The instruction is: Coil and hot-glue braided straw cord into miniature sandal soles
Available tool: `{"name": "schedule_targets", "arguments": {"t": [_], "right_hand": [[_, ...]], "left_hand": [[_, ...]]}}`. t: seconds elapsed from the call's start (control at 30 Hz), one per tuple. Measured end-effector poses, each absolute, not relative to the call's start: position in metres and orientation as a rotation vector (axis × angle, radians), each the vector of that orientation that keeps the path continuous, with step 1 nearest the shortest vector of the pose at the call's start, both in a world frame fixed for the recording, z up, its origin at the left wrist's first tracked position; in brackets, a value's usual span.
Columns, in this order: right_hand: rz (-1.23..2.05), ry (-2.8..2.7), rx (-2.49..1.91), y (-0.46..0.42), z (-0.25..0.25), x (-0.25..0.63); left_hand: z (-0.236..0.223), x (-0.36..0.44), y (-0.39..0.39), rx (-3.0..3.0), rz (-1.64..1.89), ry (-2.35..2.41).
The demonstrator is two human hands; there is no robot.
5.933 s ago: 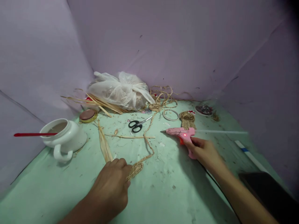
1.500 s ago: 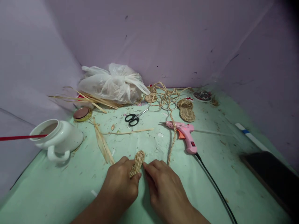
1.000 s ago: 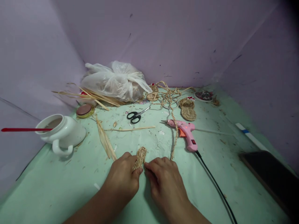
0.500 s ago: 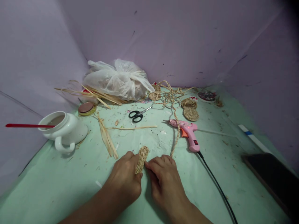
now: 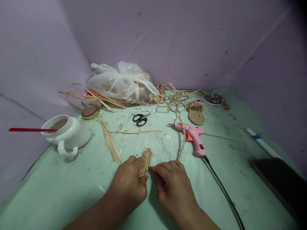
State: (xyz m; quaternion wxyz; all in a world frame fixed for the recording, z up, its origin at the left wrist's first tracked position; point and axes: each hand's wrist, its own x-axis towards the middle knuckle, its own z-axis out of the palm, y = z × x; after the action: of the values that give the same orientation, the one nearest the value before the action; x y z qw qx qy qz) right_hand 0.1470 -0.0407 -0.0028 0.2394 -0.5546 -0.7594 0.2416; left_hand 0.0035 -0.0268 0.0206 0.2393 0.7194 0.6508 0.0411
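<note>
A small oval coil of braided straw (image 5: 145,160) stands on edge on the green table (image 5: 72,198) near me. My left hand (image 5: 129,185) is closed on its left side. My right hand (image 5: 172,187) pinches its right side, where the loose braid (image 5: 181,140) runs under the fingers and off toward the back of the table. A pink glue gun (image 5: 193,139) lies just right of the braid with its red light on, its black cord (image 5: 224,195) trailing toward me.
Black scissors (image 5: 142,117), loose straw strips (image 5: 109,142) and a finished woven sole (image 5: 196,112) lie further back. A white plastic bag (image 5: 121,83) sits by the wall. A white pot (image 5: 67,135) with a red stick stands left. A dark object (image 5: 280,185) lies right.
About six seconds ago my right hand held the glue gun; it now lies on the table and both hands are on the coil. Over the last second the hands barely move.
</note>
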Motion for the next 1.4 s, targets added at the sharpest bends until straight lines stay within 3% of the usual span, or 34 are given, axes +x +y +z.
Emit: {"name": "schedule_targets", "arguments": {"t": [0.27,0.67,1.4], "right_hand": [[0.441,-2.151,-1.701,-0.046,0.003,0.142],[0.717,-1.885,-1.545,-0.046,-0.008,0.140],[0.556,-1.949,-1.519,-0.051,-0.003,0.151]], "left_hand": [[0.016,0.000,-0.024,1.974,0.105,1.787],[0.014,-0.003,-0.023,1.996,0.110,1.768],[0.019,-0.002,-0.019,1.893,0.113,1.764]]}}
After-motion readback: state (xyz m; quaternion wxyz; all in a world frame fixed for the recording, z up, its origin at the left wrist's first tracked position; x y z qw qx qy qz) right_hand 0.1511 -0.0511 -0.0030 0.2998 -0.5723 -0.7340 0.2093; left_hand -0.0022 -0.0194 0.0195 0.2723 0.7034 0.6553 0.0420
